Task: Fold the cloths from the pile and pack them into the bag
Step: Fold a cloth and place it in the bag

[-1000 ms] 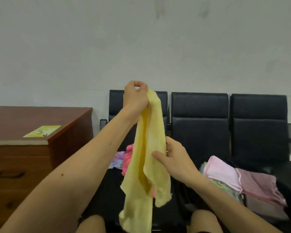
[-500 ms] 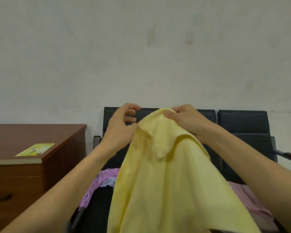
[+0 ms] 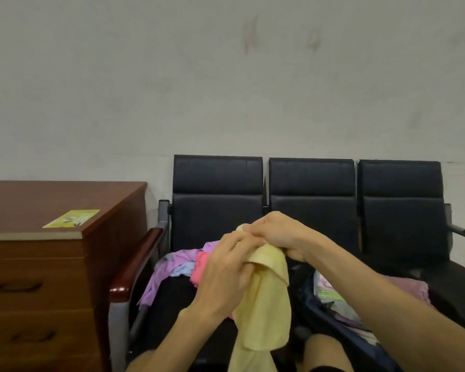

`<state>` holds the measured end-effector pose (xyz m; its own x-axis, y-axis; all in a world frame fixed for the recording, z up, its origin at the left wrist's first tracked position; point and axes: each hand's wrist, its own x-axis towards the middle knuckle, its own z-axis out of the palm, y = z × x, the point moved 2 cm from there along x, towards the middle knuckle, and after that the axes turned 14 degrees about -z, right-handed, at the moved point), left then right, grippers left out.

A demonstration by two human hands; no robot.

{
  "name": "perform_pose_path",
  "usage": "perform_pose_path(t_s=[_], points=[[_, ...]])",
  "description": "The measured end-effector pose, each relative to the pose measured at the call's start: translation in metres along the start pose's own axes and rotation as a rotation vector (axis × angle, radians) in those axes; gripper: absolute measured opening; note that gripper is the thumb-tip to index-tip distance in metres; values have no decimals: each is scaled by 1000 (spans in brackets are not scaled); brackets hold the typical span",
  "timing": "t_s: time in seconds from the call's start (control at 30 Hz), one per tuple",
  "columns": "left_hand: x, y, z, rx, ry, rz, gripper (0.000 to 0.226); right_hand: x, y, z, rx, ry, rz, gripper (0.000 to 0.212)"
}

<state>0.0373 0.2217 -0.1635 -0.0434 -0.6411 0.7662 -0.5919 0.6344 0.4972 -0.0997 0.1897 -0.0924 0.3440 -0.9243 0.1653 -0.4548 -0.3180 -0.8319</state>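
- One yellow cloth (image 3: 263, 299) hangs at lower centre, its top pinched by both hands: left hand (image 3: 223, 275), right hand (image 3: 279, 234).
- One pile (image 3: 180, 264) of purple, blue and pink cloths lies left of them on the three-seat bench (image 3: 312, 183).
- One open bag (image 3: 330, 299) sits lower right, holding folded cloths.

yellow cloth (image 3: 263, 304) soft, matt; seats (image 3: 312, 200) black leather-like, slight sheen; cabinet (image 3: 51, 264) glossy wood.

An office or waiting room: joined black seats (image 3: 312, 200) stand along a bare wall (image 3: 226, 76), beside a wooden desk (image 3: 51, 251) with drawers.
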Motion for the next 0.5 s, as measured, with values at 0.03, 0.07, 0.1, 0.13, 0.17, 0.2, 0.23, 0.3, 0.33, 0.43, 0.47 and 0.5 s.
perform_pose_path(t_s=[0.03, 0.07, 0.1, 0.13, 0.17, 0.2, 0.23, 0.3, 0.33, 0.43, 0.47, 0.5], points=[[-6, -3, 0, -37, 10, -70, 35, -4, 9, 7, 61, 1, 13, 34], [-10, -6, -1, -80, 11, -164, 30, -8, 17, 13, 126, 6, 14, 38], [-16, -9, -2, -124, -6, -278, 29, -15, 27, 21, 195, 8, 1, 43], [-20, -13, -2, -161, -21, -379, 27, -23, 35, 30, 252, 16, -22, 49], [-22, -18, -2, -200, -35, -450, 21, -32, 43, 41, 283, 31, -42, 57], [-27, -24, -1, -235, -57, -501, 13, -42, 51, 54, 312, 34, -64, 64], [-31, -28, -2, -249, -86, -535, 11, -50, 59, 67, 335, 32, -86, 71], [-41, -35, 0, -219, -102, -598, 11, -63, 75, 93, 385, 43, -113, 78], [-48, -38, 1, -217, -87, -620, 8, -68, 84, 104, 381, 76, -113, 79], [-65, -43, 0, -168, -48, -620, 31, -85, 103, 121, 296, 175, -131, 67], [-68, -45, 1, -140, -49, -628, 32, -89, 107, 124, 261, 196, -131, 66], [-72, -47, 0, -108, -55, -636, 29, -95, 110, 129, 223, 210, -126, 66]])
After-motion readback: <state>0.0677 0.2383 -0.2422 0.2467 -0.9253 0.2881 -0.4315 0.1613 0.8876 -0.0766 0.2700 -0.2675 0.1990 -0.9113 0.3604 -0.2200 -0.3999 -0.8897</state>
